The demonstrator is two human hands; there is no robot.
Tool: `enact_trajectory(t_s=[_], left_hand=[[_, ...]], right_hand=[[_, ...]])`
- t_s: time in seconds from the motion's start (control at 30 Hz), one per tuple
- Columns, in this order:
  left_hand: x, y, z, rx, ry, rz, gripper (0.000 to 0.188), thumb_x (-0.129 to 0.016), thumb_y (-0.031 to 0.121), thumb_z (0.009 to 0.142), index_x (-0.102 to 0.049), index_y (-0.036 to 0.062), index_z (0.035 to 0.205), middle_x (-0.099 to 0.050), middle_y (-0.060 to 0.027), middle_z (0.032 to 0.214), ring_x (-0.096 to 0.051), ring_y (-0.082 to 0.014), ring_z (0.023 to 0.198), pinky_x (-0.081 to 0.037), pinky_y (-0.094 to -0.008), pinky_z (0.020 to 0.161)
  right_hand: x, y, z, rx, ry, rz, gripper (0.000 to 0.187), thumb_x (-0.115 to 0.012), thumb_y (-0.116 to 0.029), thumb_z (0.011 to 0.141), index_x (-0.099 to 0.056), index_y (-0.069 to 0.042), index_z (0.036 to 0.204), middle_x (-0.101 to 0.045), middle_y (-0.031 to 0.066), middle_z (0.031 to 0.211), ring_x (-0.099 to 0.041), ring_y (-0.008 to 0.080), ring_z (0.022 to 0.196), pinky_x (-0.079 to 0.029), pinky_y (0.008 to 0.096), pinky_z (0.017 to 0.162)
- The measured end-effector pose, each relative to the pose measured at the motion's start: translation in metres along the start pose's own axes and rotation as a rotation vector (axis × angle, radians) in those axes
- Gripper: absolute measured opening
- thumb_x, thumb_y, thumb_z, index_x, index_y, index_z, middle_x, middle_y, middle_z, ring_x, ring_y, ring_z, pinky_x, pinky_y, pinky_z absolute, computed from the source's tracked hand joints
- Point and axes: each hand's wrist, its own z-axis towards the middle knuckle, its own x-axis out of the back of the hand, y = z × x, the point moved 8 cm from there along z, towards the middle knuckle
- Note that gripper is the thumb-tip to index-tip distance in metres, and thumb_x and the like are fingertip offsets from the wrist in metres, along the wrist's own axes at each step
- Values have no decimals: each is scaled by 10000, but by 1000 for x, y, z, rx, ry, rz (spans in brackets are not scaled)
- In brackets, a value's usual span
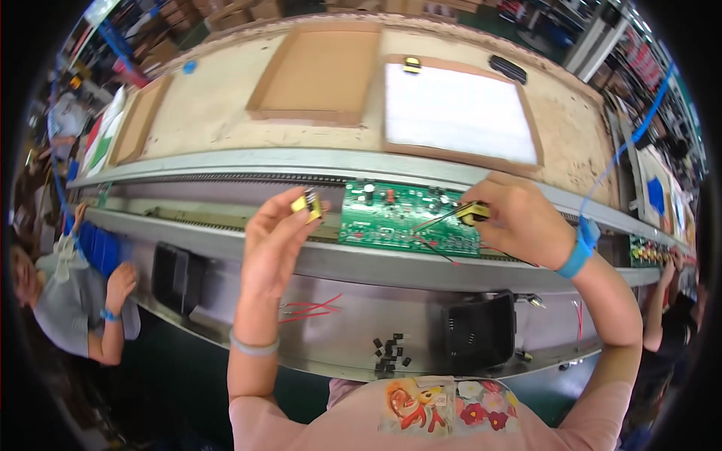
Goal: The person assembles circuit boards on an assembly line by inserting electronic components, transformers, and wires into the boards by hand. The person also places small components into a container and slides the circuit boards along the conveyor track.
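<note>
Transformer [307, 204], yellow-wrapped and dark-cored, is pinched in the raised left hand [268, 252]; a pale row on it may be its pins. Nearest the body, loose black transistors [389, 353] lie beside a black bin [492, 312], with red wires [312, 307] farther left. Beyond them, a green circuit board [372, 225] sits on the conveyor, just right of the held part. Fingers of the right hand [526, 222] grasp a second transformer [472, 214] over the board; whether the nearby leads belong to it, I cannot tell. The step looks like positioning that part; seating it would call for lining pins up with holes. Farther back, a third transformer [411, 65] rests on a white-lined cardboard tray [459, 105] on the worktop [203, 105].
</note>
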Motion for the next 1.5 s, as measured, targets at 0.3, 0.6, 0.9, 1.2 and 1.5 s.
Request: enact_trajectory(t_s=[0.3, 0.6, 0.9, 1.2, 1.5], left_hand=[[-4, -4, -10, 69, -32, -27, 399, -657, 9, 948, -519, -79, 1312, -667, -196, 1177, -699, -312, 1075, -614, -353, 914], [-6, -6, -11, 69, -25, 25, 413, -673, -11, 931, -529, -52, 1316, -655, -179, 1202, -695, -285, 1071, -597, -361, 939], [-14, -15, -13, 48, -60, 106, 428, -692, -68, 895, -554, -43, 1299, -645, -156, 1204, -679, -227, 1047, -578, -348, 949], [-14, -12, -14, 52, -65, 155, 421, -689, -82, 895, -568, -35, 1295, -661, -134, 1154, -661, -195, 1047, -564, -346, 960], [-13, -18, -15, 138, -80, 114, 428, -649, -41, 932, -514, -72, 1337, -651, -164, 1159, -704, -220, 984, -617, -339, 877]], right_hand=[[-23, 12, -7, -110, -93, -181, 346, -720, -50, 732, -624, -1, 1061, -683, 214, 855, -681, 399, 803, -535, 475, 725], [-18, 29, -6, -154, -42, -27, 304, -748, -42, 697, -653, 28, 978, -657, 184, 764, -658, 338, 706, -528, 403, 657], [-44, 9, 4, 32, -48, 57, 289, -768, -59, 732, -644, 18, 981, -663, 193, 858, -676, 350, 750, -542, 435, 680], [-51, 4, 12, 108, -7, -23, 249, -757, -55, 757, -615, 1, 954, -639, 180, 898, -646, 403, 826, -536, 464, 726], [-57, 2, 8, 163, 9, -56, 265, -739, -20, 734, -596, 7, 955, -605, 165, 890, -641, 387, 805, -538, 456, 700]])
